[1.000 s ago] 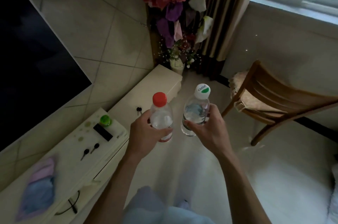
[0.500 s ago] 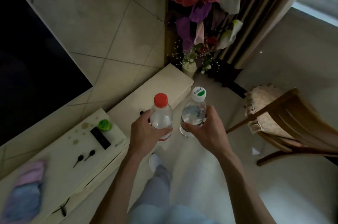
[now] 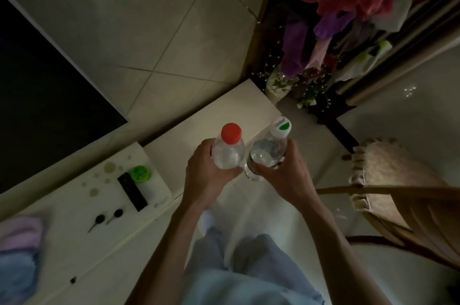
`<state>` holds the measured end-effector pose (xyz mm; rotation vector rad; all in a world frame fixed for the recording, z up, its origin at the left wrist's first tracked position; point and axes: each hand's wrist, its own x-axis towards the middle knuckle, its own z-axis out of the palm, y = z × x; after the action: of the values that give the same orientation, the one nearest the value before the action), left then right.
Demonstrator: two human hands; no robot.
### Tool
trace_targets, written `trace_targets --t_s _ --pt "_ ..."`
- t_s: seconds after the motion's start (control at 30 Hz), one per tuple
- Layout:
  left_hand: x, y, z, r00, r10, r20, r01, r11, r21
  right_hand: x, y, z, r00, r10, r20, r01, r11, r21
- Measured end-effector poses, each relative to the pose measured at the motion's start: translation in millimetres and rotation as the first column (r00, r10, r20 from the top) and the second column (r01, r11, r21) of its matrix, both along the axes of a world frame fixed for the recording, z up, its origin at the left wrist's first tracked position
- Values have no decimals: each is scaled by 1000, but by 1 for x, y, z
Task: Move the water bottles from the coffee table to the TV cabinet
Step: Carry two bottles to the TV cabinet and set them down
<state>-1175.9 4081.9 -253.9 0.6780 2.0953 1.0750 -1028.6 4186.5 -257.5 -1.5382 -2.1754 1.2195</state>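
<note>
My left hand grips a clear water bottle with a red cap, held upright. Beside it, almost touching, my right hand grips a second clear water bottle with a white-and-green cap. Both bottles hang in the air over the front edge of the cream TV cabinet, near its lower right section. The coffee table is out of view.
On the cabinet's raised part lie a green round object, a black remote, two small keys and a folded pink-blue cloth. A dark TV hangs above. A wooden chair stands at right, a flower vase beyond the cabinet.
I have stepped closer to the cabinet and tilted my view down. Both bottles now sit over its front edge, and the chair has slid to the right edge of view.
</note>
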Motion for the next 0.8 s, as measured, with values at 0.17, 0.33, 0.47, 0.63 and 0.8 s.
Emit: trace_targets --t_s 0.17,0.33,0.47,0.63,0.8 --pt "-14 13 -39 994 98 55 -94 993 -72 -27 17 -38 990 132 46 -132 991 9" --pt "-18 26 -94 975 198 101 -181 970 -160 -48 38 -92 978 200 64 -196 978 -66" --pt "-29 41 -151 962 250 109 -221 949 -224 -65 60 -145 953 286 104 -275 955 -108" --pt "-42 64 -227 944 311 109 -277 927 -252 -87 96 -221 935 343 85 -328 932 -154" --pt "-57 93 -316 932 355 73 -323 906 -275 -114 134 -308 926 373 63 -361 921 -149"
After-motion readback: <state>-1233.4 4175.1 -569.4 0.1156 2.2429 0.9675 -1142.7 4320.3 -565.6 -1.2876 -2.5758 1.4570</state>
